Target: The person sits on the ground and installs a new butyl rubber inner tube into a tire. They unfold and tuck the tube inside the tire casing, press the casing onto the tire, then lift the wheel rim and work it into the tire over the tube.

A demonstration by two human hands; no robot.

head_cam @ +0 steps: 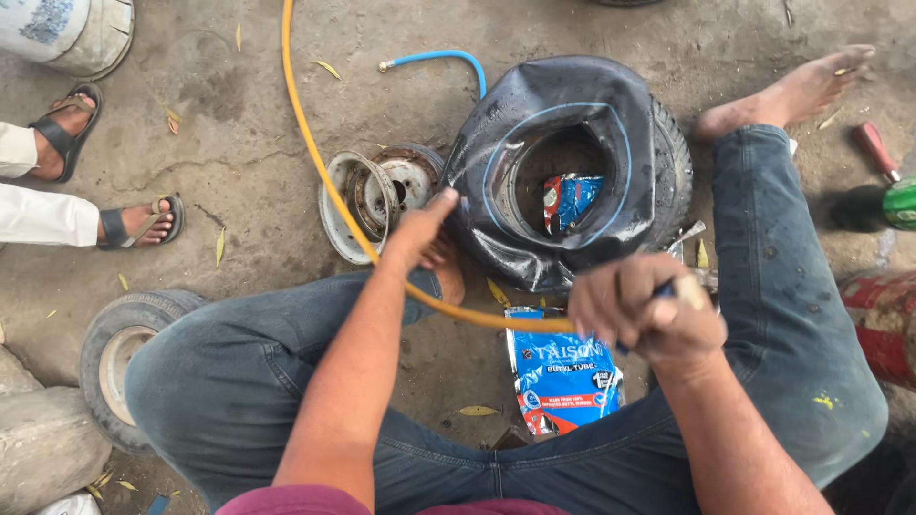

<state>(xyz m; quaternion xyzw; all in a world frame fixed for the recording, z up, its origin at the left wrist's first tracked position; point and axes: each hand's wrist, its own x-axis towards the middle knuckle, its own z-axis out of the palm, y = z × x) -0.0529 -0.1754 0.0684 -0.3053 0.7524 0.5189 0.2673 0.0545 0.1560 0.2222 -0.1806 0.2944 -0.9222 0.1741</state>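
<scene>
Glossy black inner tube (572, 143), left hand (420, 234) touching, right hand (644, 310) gripping yellow hose (315, 143)

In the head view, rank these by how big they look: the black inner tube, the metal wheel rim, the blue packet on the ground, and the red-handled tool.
1. black inner tube, draped over a tyre
2. metal wheel rim and blue packet: they look about alike, so no ranking between them
3. red-handled tool, smallest
</scene>
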